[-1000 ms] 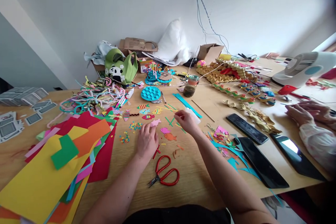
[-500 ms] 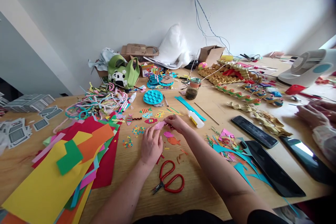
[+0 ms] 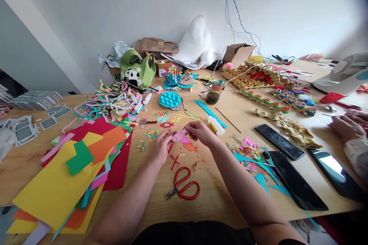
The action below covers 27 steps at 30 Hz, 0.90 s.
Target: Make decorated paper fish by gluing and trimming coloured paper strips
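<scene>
A light pink paper fish (image 3: 178, 136) hangs above the table, its tail pinched between the fingers of my right hand (image 3: 199, 132). Beside the fish's head is my left hand (image 3: 162, 147), fingers apart and slightly curved; whether they touch the paper I cannot tell. Below lie a darker pink fish, partly covered, and an orange paper fish (image 3: 190, 147). Decorated paper fish, among them a red one (image 3: 166, 125) and a yellow one (image 3: 175, 119), lie just beyond my hands. Red-handled scissors (image 3: 184, 187) rest nearer my body, beside red paper strips (image 3: 174, 162).
Coloured paper sheets (image 3: 43, 183) are stacked at left, with pipe cleaners (image 3: 106, 103) behind. A glue bottle (image 3: 216, 125), a glass jar (image 3: 215, 92), paper scraps (image 3: 244, 157) and phones (image 3: 280, 141) stand or lie at right. Another person's hands (image 3: 345, 126) are at the right edge.
My left fingers have moved back from across the pink fish and spread, so more of it shows. My right hand still pinches its tail. The camera view has shifted slightly.
</scene>
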{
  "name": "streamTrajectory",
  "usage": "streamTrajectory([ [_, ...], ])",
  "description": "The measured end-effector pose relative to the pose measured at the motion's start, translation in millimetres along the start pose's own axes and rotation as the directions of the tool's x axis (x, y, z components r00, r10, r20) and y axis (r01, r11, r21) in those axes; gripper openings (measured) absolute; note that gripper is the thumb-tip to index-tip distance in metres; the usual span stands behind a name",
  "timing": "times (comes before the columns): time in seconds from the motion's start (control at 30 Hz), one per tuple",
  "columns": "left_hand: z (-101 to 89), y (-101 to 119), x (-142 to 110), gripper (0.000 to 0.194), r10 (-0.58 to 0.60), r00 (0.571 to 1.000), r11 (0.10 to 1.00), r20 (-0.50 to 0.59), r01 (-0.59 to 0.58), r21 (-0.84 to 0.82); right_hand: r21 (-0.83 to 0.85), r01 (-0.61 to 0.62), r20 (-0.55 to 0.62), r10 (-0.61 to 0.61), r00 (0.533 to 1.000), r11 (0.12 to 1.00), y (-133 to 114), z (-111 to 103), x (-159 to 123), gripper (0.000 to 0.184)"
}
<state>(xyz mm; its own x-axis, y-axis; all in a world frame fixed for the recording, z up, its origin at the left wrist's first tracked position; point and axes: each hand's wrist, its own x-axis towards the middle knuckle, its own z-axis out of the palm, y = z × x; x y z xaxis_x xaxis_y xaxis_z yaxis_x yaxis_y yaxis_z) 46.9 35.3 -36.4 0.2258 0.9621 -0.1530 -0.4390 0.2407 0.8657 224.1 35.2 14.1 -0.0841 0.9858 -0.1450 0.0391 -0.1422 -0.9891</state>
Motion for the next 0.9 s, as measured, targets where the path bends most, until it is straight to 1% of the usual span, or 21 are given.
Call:
streamTrajectory([
  [0.03,0.8,1.4,-0.6,0.042,-0.033,0.999,0.998,0.022,0.034,-0.053,-0.008,-0.001,0.006,0.001,1.000,1.000,0.2,0.6,-0.5,0.028],
  [0.1,2.5,4.4,-3.0,0.045,-0.067,0.997,0.992,0.049,0.072,-0.102,-0.024,-0.003,0.001,0.003,1.000,1.000,0.9,1.1,-0.5,0.029],
  [0.2,4.0,8.1,-6.4,0.044,-0.074,0.995,0.988,0.062,0.082,-0.129,-0.029,0.001,-0.013,-0.001,1.000,1.000,1.4,1.2,-0.1,0.029],
  [0.33,4.5,9.5,-7.4,0.041,-0.081,0.994,0.989,0.074,0.090,-0.121,-0.049,-0.002,-0.040,0.000,0.999,0.999,1.7,3.6,-0.6,0.027],
  [0.43,4.6,8.1,-6.5,0.040,-0.086,0.995,0.992,0.046,0.090,-0.092,-0.060,-0.009,-0.028,0.007,1.000,0.998,2.2,5.6,0.3,0.027],
  [0.5,4.0,6.9,-5.5,0.039,-0.084,0.996,0.992,0.038,0.087,-0.087,-0.066,-0.005,-0.045,0.002,0.999,0.998,2.3,1.8,2.3,0.025],
  [0.53,3.3,6.5,-4.8,0.038,-0.084,0.996,0.992,0.034,0.087,-0.090,-0.070,0.004,-0.085,-0.010,0.996,0.998,2.1,-2.8,3.4,0.024],
  [0.57,2.4,6.4,-3.9,0.037,-0.083,0.996,0.992,0.029,0.085,-0.097,-0.080,0.022,-0.153,-0.034,0.988,0.997,2.0,-9.5,4.3,0.023],
  [0.6,1.2,6.5,-2.8,0.036,-0.084,0.996,0.991,0.020,0.085,-0.105,-0.105,0.042,-0.242,-0.067,0.968,0.994,1.9,-18.0,4.6,0.023],
  [0.63,0.0,7.0,-1.6,0.034,-0.086,0.996,0.990,0.005,0.086,-0.113,-0.158,0.057,-0.338,-0.108,0.935,0.986,2.0,-27.9,4.1,0.024],
  [0.67,-1.3,7.6,-0.3,0.032,-0.082,0.997,0.989,-0.011,0.080,-0.121,-0.238,0.054,-0.426,-0.155,0.891,0.970,2.5,-38.4,2.5,0.024],
  [0.7,-2.5,8.4,1.1,0.031,-0.087,0.996,0.989,-0.019,0.084,-0.125,-0.342,0.018,-0.487,-0.194,0.852,0.940,3.6,-48.6,-0.1,0.025],
  [0.73,-3.7,9.3,2.3,0.029,-0.087,0.996,0.988,-0.021,0.083,-0.126,-0.442,-0.031,-0.515,-0.225,0.827,0.897,5.4,-57.7,-3.7,0.026],
  [0.77,-4.7,10.1,3.3,0.028,-0.087,0.996,0.988,-0.022,0.084,-0.126,-0.497,-0.069,-0.526,-0.238,0.816,0.865,8.0,-65.0,-7.8,0.026],
  [0.83,-6.3,11.4,4.5,0.028,-0.102,0.994,0.987,-0.029,0.098,-0.128,-0.565,-0.118,-0.515,-0.238,0.824,0.817,15.2,-73.1,-15.8,0.021],
  [0.9,-6.9,13.0,5.1,0.029,-0.116,0.993,0.984,-0.038,0.109,-0.142,-0.608,-0.140,-0.480,-0.221,0.849,0.782,23.7,-73.3,-21.2,0.015],
])
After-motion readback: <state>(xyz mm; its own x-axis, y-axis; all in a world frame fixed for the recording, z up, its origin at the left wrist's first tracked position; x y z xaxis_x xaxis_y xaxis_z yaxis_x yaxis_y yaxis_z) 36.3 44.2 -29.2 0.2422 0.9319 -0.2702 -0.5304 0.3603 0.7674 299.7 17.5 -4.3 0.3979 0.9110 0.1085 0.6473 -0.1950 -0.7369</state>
